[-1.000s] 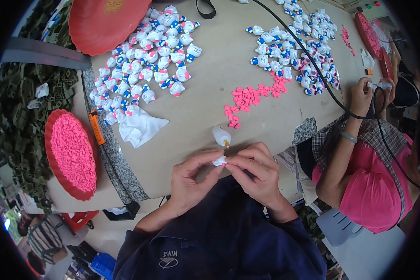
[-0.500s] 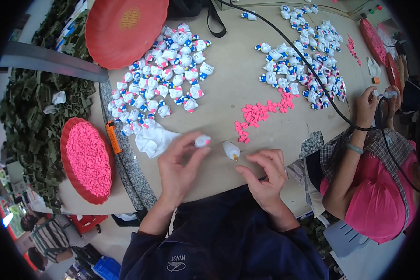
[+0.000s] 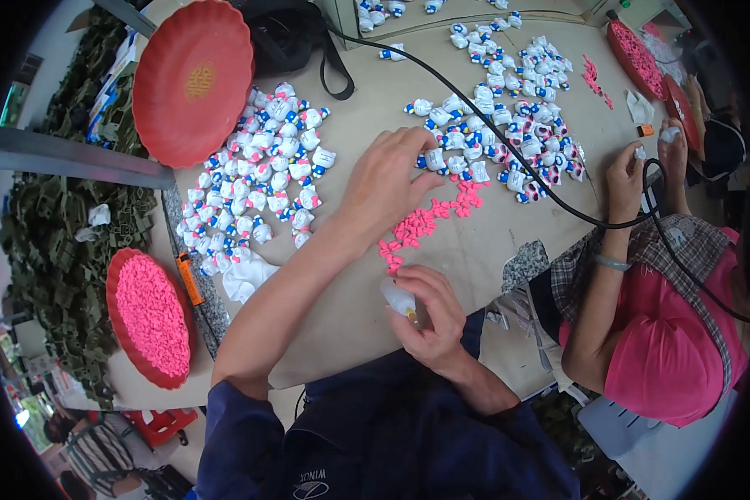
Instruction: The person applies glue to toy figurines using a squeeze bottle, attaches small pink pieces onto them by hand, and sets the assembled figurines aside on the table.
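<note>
Knocking over neighbouring figures looked the likeliest mishap, since the left hand (image 3: pixel 387 179) sat tight against the right-hand cluster of white-and-blue figures (image 3: pixel 458 142), toward the far edge of the tabletop (image 3: pixel 496 237). Its thumb also lay close to the loose pink pieces (image 3: pixel 421 223) and might scatter them toward the near edge. A careless squeeze of the white bottle (image 3: pixel 396 296), its yellow tip angled downward, could perhaps leave a drip. The left hand was half open, thumb and fingers parted about one small figure (image 3: pixel 433 160); whether they gripped it, I cannot tell. The right hand (image 3: pixel 433 325), curled, grasped the bottle between thumb and fingers, beside the tabletop's near edge.
</note>
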A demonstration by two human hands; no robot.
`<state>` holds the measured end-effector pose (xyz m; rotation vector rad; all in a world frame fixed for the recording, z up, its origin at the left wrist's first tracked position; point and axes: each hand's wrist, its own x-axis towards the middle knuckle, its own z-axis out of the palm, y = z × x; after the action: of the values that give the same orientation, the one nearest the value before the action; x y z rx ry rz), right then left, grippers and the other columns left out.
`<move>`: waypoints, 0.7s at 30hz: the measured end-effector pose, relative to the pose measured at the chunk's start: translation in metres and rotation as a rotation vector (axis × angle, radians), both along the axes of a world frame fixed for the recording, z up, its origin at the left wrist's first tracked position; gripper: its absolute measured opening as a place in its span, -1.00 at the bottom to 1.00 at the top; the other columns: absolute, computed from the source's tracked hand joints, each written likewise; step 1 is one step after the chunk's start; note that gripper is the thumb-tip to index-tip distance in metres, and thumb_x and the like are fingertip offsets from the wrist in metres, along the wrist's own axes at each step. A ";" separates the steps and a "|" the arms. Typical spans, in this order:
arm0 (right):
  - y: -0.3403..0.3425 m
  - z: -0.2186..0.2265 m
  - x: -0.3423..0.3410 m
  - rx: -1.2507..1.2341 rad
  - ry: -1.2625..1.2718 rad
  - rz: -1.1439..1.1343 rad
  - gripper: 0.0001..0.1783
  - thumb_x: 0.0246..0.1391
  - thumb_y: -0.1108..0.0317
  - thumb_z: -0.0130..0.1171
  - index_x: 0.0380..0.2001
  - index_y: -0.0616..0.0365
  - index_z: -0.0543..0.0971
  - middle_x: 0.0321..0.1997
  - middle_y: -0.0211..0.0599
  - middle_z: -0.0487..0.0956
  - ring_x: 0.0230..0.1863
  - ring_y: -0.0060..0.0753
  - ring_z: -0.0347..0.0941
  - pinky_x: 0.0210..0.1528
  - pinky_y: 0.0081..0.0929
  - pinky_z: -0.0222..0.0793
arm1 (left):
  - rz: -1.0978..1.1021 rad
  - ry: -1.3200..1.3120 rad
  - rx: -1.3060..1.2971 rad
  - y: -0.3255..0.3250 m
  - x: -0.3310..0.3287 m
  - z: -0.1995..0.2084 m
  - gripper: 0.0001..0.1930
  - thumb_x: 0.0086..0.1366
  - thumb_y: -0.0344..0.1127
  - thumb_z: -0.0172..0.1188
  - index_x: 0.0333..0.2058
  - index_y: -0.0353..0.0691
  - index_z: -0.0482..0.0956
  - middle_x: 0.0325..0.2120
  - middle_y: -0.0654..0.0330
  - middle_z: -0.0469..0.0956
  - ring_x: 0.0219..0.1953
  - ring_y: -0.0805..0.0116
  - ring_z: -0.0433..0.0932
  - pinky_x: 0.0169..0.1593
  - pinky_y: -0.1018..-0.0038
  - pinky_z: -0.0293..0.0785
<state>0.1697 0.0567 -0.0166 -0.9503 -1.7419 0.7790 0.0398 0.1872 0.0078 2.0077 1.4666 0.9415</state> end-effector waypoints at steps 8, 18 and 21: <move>-0.012 -0.006 0.015 -0.155 0.217 0.025 -0.56 -0.20 0.59 0.24 -0.16 0.34 0.40 -0.18 -0.06 0.52 -0.31 -0.16 0.49 -0.16 -0.37 0.40 | 0.026 -0.574 -0.428 -0.043 -0.017 0.018 -0.67 0.21 -0.41 0.15 -0.05 -0.31 0.42 -0.30 0.17 0.53 -0.29 0.42 0.52 -0.25 0.54 0.42; -0.004 0.033 0.033 -0.144 -0.005 0.028 -0.50 -0.19 0.11 0.38 -0.32 0.35 0.57 -0.56 -0.28 0.52 -0.51 -0.37 0.31 -0.46 -0.56 0.20 | 0.185 -1.162 -0.675 -0.167 -0.043 -0.006 -0.66 0.24 -0.51 0.12 0.00 -0.32 0.40 -0.23 0.19 0.54 -0.17 0.41 0.55 -0.15 0.55 0.46; -0.001 0.032 0.030 -0.105 -0.044 0.072 -0.57 -0.36 0.43 0.40 -0.30 0.32 0.58 -0.60 -0.28 0.52 -0.60 -0.37 0.32 -0.53 -0.52 0.23 | 0.200 -1.160 -0.671 -0.168 -0.042 -0.009 -0.67 0.23 -0.53 0.12 -0.01 -0.32 0.41 -0.23 0.19 0.54 -0.15 0.41 0.54 -0.11 0.55 0.45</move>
<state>0.1992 0.0557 0.0155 -0.9856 -1.7955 0.9105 -0.0018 0.0193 -0.0008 0.5926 1.0446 1.1664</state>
